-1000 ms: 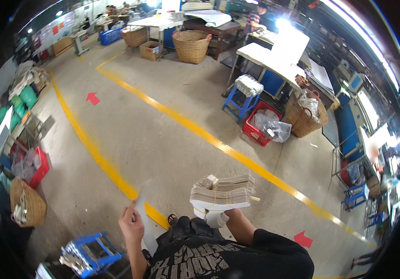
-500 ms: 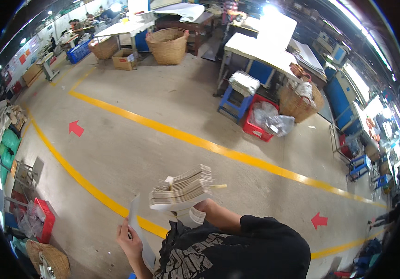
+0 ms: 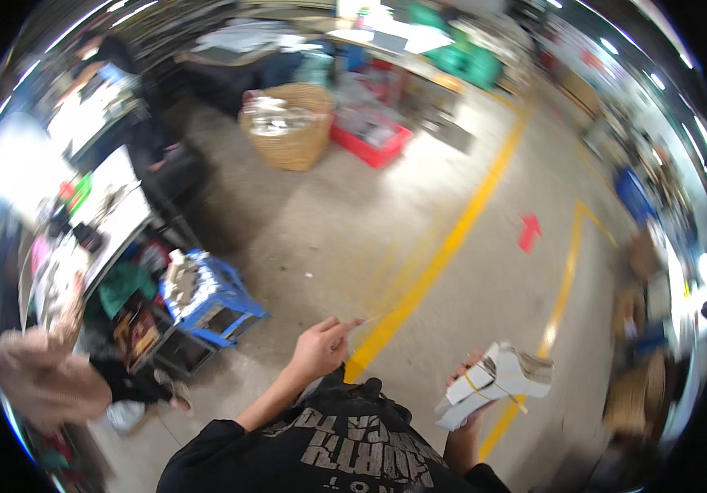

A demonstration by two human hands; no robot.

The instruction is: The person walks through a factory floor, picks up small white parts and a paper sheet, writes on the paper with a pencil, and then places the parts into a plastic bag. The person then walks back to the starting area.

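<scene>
in the head view, lower right, the right hand (image 3: 463,367), partly hidden, has its fingers gripping a banded white bundle (image 3: 497,386); lower centre, the left hand (image 3: 317,348) curls its fingers, whether around anything i cannot tell. far left, glare swallows part of a surface (image 3: 128,205).

Right of the blue stool (image 3: 226,285), a white bundle (image 3: 524,380) is partly hiding the right hand (image 3: 472,420); left of the stool, a co-worker (image 3: 50,380) is blurring.
</scene>
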